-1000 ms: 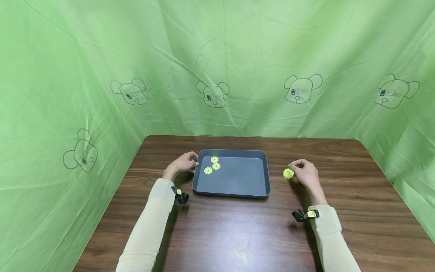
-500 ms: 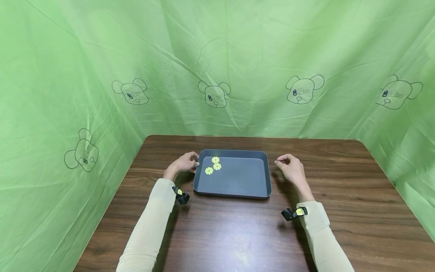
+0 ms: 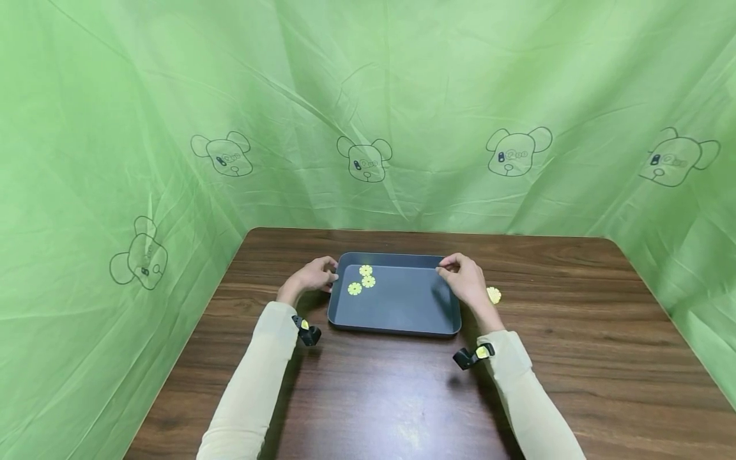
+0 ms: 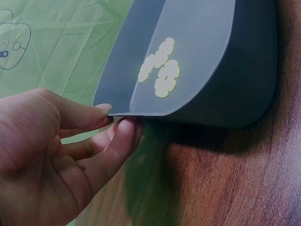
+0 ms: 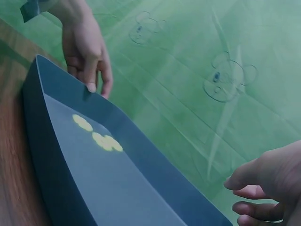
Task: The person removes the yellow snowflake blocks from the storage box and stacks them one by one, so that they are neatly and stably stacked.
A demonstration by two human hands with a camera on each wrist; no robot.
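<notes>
green cloth (image 3: pixel 299 76) hangs behind and along both sides, line-drawn animal heads (image 3: pixel 229 156) on it. brown wood table (image 3: pixel 368 396) below, bright glare spot near the front edge of the view.

far left: pale left sleeve (image 3: pixel 253 377) runs up from the bottom, black left cam (image 3: pixel 307 332) with a yellow spot strapped at the wrist. left hand (image 3: pixel 310 276) at the tray's left end, grasping the rim: thumb over the edge, other fingers on the outer side of the wall.

dark grey tray (image 3: pixel 402 306) next, flat on the table, long side facing the person. three yellow flowers (image 3: pixel 354 289) lie on its floor, near the left end. the two farther ones are touching or almost, can't tell which; the third is just beside them, nearer the person.

right hand (image 3: pixel 468 281) is over the tray's right end, fingers bent, thumb near the index. nothing seen between them, so it grasps nothing; right wrist view has those fingertips apart from the rim.

below that hand, black right cam (image 3: pixel 468 358) on the wrist, then pale right sleeve (image 3: pixel 529 390) down to the bottom edge.

fourth flower (image 3: pixel 495 295) on the table, right of the tray, just beside the right wrist, partly hidden by it.
</notes>
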